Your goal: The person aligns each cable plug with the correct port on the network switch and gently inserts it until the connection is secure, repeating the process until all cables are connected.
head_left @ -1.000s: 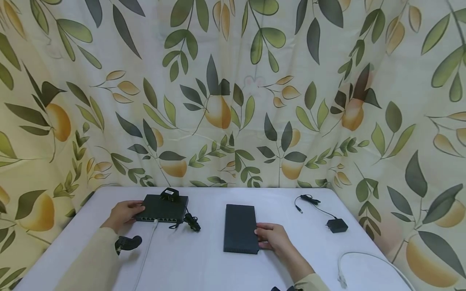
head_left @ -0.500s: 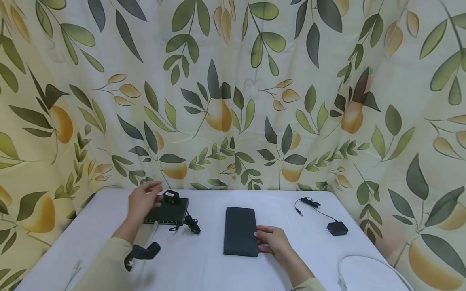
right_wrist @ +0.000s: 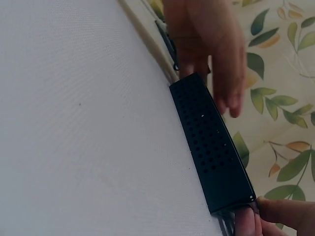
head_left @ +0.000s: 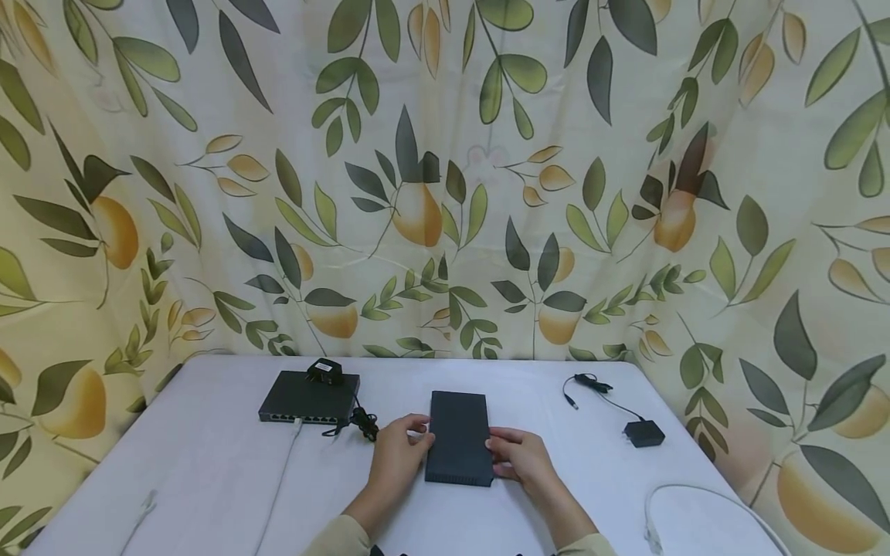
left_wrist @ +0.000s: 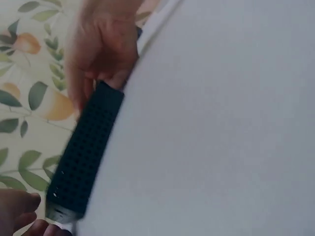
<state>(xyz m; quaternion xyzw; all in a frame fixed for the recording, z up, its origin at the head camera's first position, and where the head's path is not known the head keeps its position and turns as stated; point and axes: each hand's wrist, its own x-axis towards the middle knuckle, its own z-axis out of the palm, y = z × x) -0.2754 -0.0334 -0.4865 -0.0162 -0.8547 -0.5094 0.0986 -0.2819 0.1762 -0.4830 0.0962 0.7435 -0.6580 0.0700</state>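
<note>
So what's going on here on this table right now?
A person has both hands on a flat black box in the middle of a white table. The left hand touches its left edge and the right hand its right edge. A second black box with cables sits further left, untouched, and a small power adapter lies to the right.

the head view looks down from afar; both wrist views sit close, sharing the black box edge-on.
</note>
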